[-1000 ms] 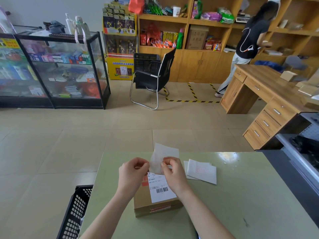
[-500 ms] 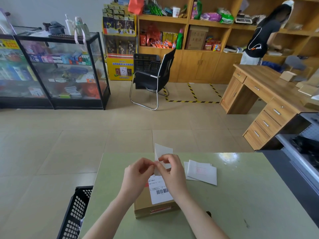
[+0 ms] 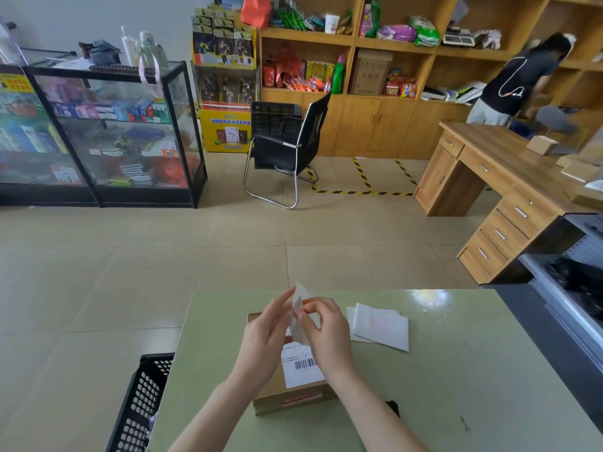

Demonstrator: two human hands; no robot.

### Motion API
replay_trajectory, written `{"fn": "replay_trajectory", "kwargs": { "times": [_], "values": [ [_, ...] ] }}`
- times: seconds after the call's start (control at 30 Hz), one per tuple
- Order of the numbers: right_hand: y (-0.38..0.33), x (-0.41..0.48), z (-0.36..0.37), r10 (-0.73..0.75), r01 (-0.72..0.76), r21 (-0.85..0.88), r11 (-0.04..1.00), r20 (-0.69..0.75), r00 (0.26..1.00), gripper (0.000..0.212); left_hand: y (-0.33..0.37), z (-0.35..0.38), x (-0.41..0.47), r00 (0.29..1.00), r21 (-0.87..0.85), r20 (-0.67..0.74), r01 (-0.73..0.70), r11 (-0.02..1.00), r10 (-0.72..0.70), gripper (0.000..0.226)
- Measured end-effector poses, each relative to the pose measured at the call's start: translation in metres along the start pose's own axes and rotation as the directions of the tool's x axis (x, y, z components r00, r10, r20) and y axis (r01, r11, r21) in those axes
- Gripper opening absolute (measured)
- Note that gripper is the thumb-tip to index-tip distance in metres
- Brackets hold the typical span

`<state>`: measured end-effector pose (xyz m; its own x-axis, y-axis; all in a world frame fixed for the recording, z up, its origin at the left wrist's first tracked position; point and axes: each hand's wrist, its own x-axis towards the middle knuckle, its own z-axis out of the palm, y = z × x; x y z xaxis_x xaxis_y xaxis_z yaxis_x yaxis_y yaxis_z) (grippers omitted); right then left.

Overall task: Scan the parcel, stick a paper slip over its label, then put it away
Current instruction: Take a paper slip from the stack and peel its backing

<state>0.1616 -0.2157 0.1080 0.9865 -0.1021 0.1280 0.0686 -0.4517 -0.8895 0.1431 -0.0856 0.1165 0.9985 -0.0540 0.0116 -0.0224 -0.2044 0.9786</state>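
Observation:
A brown cardboard parcel (image 3: 277,398) lies on the green table (image 3: 456,370), its white barcode label (image 3: 301,365) facing up. Both hands hover just above its far end. My right hand (image 3: 326,331) pinches a small white paper slip (image 3: 301,316), held on edge and nearly upright. My left hand (image 3: 266,337) touches the slip's left side with its fingertips, the fingers stretched out. The parcel's far part is hidden behind my hands.
A stack of white slips (image 3: 380,326) lies right of the parcel. A small dark object (image 3: 392,406) peeks out by my right forearm. A black basket (image 3: 137,406) stands left of the table. A wooden desk (image 3: 509,177) and a person (image 3: 512,86) are far right.
The slip has turned from flat-on to edge-on and sunk a little. My hands have closed in on it, and my left fingers have stretched out. The person in the background has moved behind the desk.

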Motion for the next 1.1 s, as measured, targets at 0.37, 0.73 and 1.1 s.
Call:
{"fn": "replay_trajectory", "kwargs": {
  "times": [0.37,0.73,1.1],
  "values": [
    [0.015,-0.002,-0.008,0.121,-0.131,0.140,0.981,0.074,0.990,0.015,-0.001,0.001,0.004,0.996,-0.021,-0.046,0.073,0.997,-0.074,0.073],
    [0.048,0.024,-0.049,0.484,-0.484,0.350,0.802,0.095,0.870,0.011,-0.010,-0.012,0.009,0.994,0.035,-0.059,0.099,0.995,-0.096,0.070],
    [0.142,0.038,-0.118,0.673,-0.631,0.281,0.723,-0.081,0.735,0.013,-0.018,-0.021,0.008,0.987,0.099,-0.027,0.159,0.982,-0.157,0.060]
  ]
}}
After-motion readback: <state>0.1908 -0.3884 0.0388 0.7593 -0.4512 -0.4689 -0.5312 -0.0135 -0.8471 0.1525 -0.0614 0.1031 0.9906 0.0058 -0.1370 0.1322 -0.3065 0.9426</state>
